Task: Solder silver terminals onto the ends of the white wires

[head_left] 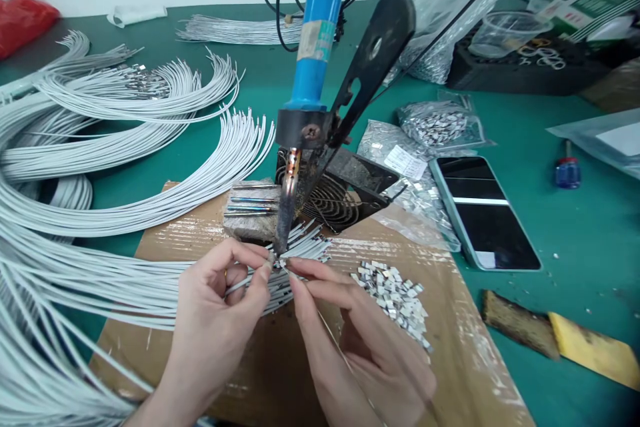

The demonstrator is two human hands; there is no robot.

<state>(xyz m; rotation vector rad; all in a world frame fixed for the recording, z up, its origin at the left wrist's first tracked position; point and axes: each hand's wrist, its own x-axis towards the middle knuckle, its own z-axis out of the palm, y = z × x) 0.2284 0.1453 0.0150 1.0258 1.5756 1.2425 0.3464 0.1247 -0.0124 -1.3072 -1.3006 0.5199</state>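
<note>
At the lower middle, my left hand point(215, 327) pinches a white wire point(236, 287) with a tiny metal piece at its end, partly hidden by the fingertips. My right hand point(363, 347) is closed on a thin strand of solder wire point(331, 335), which trails down across the palm. Both sets of fingertips nearly meet just under the tip of a blue-handled soldering iron point(311, 60). The iron points down, held in a black metal bracket point(375, 47). Many white wires point(155, 290) lie behind and beneath my left hand.
Cardboard point(465, 360) covers the green table point(565, 240). On it lie a pile of small metal pieces point(393, 300) and a grey block point(250, 210). A black fan point(335, 190) stands behind the iron. Rightward are a phone point(485, 213), plastic bags point(435, 123) and a yellow sponge point(593, 350).
</note>
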